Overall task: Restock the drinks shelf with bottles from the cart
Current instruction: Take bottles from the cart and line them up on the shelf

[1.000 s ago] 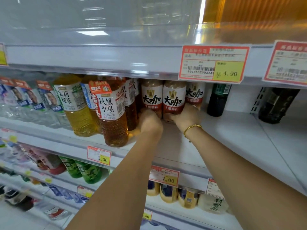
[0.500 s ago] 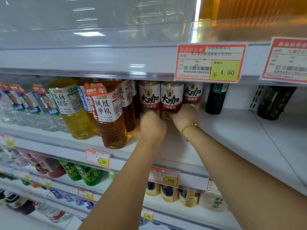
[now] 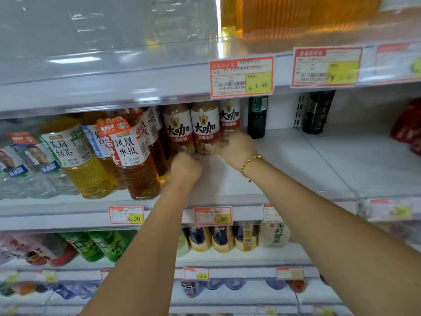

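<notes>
Two bare arms reached up from below, and round the right wrist sat a bracelet of small gold beads. The left hand was bunched knuckles-up, fingers curled round the foot of the left brown bottle. Just beside it the right hand wrapped the base of the middle brown bottle, with a fingertip pressed on the front of the plastic and more fingers tucked round its far side. Both bottles stood upright and side by side on the smooth white shelf, round-shouldered and milky-brown, each wearing a glossy white and dark-red label with bold black characters. A third brown bottle stood just behind the right hand, same label. To the left leaned a tall amber bottle with a dimpled, quilted lower half, and past that a yellow bottle with the same pattern. Deeper in, against the back wall, stood a slim dark bottle with a green label. Overhead, a red-bordered paper price tag with a yellow square reading 4.90 hung on the shiny shelf edge above.
</notes>
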